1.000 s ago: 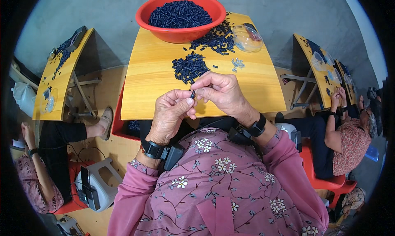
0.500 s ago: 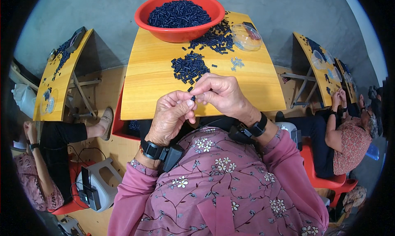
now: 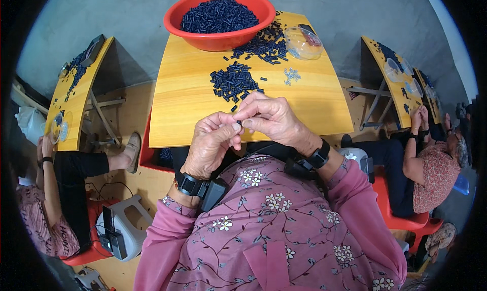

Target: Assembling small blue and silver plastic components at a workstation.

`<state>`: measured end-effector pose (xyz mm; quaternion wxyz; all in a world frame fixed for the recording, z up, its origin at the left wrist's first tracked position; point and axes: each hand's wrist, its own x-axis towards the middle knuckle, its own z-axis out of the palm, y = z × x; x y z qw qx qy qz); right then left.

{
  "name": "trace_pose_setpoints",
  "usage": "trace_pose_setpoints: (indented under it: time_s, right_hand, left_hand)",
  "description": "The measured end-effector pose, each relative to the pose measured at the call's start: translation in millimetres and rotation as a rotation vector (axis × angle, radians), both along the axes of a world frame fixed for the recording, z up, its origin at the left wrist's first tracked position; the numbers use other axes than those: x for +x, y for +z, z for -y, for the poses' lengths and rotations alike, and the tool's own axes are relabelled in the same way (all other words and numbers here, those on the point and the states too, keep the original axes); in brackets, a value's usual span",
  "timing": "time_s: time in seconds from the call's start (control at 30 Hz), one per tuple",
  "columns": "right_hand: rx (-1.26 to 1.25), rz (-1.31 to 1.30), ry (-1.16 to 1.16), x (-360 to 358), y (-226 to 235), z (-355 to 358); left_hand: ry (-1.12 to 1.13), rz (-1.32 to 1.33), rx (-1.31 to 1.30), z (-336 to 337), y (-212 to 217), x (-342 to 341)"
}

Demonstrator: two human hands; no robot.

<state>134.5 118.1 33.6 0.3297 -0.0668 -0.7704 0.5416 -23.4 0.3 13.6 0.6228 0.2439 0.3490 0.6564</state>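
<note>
Both hands meet just over the near edge of the yellow table. My left hand (image 3: 215, 139) pinches a small dark tube-shaped piece (image 3: 239, 122) between thumb and fingers; mostly the fingers cover it. Against the top of that piece, my right hand (image 3: 271, 119) has its thumb and forefinger closed together, and whatever lies between them is hidden. Just beyond the fingers is a loose pile of the same dark pieces (image 3: 233, 82), with one stray piece (image 3: 234, 108) closest to my hands. To the right lies a small heap of tiny silvery clear parts (image 3: 291, 76).
A red basin (image 3: 219, 38) full of dark pieces stands at the table's (image 3: 187, 98) far side. More pieces spill beside it, near a clear plastic bowl (image 3: 303, 43). People work at side tables left (image 3: 96, 63) and right (image 3: 378, 68). A red container (image 3: 152, 161) sits below.
My right fingertips have closed in over the dark piece, which now shows less. At the left table, the other person's hands have moved up to the table edge.
</note>
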Motion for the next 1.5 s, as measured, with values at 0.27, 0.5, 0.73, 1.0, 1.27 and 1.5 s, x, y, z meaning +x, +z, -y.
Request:
trace_pose_setpoints:
  time_s: [0.27, 0.5, 0.73, 1.0, 1.27, 1.5]
  right_hand:
    - [-0.040, 0.192, -0.078, 3.9, 22.1, 12.4]
    - [0.530, 0.248, -0.139, -6.2, 19.2, 15.4]
    - [0.452, 0.256, -0.187, -6.2, 10.2, 14.2]
    - [0.508, 0.249, -0.153, -5.4, 10.1, 10.3]
    - [0.248, 0.313, -0.060, -1.5, 17.5, 4.6]
    - [-0.116, 0.287, -0.011, -1.2, 19.7, -6.8]
  left_hand:
    - [-0.004, 0.029, -0.024, -1.8, -6.3, -4.0]
    - [0.002, 0.045, -0.036, -0.3, -5.5, 0.1]
    - [-0.006, 0.024, -0.011, -1.8, -6.0, 1.3]
    - [0.014, -0.022, 0.026, -1.6, -10.0, 1.8]
    - [0.090, -0.058, -0.025, -1.5, -10.9, -0.7]
    - [0.014, -0.057, -0.030, -1.0, -7.8, -1.3]
